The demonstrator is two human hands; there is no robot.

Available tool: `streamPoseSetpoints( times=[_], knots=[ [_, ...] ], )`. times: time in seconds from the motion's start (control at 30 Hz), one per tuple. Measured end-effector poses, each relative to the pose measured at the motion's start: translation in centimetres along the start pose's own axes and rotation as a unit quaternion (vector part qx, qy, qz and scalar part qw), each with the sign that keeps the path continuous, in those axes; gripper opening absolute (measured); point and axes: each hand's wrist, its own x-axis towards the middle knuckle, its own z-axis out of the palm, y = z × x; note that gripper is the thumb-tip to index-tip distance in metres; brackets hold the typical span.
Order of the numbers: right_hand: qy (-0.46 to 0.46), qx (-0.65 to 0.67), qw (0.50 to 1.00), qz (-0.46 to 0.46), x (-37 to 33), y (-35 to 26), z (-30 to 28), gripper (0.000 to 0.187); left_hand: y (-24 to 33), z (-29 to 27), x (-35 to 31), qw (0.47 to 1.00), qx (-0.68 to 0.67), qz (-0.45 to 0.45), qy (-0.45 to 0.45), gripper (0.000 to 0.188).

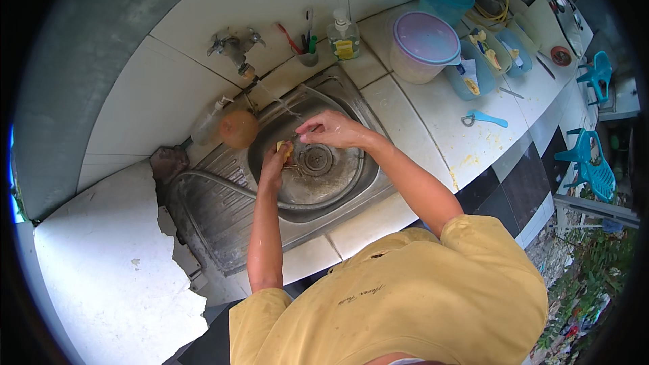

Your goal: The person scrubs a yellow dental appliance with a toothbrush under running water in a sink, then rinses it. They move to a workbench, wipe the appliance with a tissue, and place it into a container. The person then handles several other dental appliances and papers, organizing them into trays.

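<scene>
Nearest, at the picture's foot, was the person's yellow shirt [405, 284]; beyond it lay the steel sink [233, 236]. Clock directions were read from its drain [316, 161], with 12 o'clock pointing away from the person.

The left hand [272, 165] was over the bowl at 9 o'clock, its fingers closed on a yellow piece [281, 151], too small to identify. That piece sat on the hand's far side, facing the right hand [331, 130]. The right hand hung at 1 o'clock, fingers bent and bunched toward the left; whether they pinched anything, I could not tell. A grey hose [324, 203] curved around the bowl's near side.

The step in hand appeared to be wet cleaning with both hands beside the running water [274, 98]. The next move seemed to call for a firm left grip and for bringing the 2 hands under the stream.

Farther off, at 10 o'clock, was a round orange thing [238, 128]; the tap [233, 54] stood at 11 o'clock, and a pump bottle [343, 39] between 12 and 1.
</scene>
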Motion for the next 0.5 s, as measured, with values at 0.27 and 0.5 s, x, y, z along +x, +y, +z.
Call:
streamPoseSetpoints(
  times=[0.27,0.5],
  knots=[
    [0.192,-0.342,0.901,-0.185,3.5,-3.6,1.2,0.028,-1.4,-0.5,-7.3,0.994,-0.097,0.014,0.053,0.030],
    [0.185,-0.569,0.763,-0.244,18.1,-14.8,-4.2,0.032,-2.5,1.7,-13.5,0.986,-0.162,0.028,0.022,0.036]
  ],
)
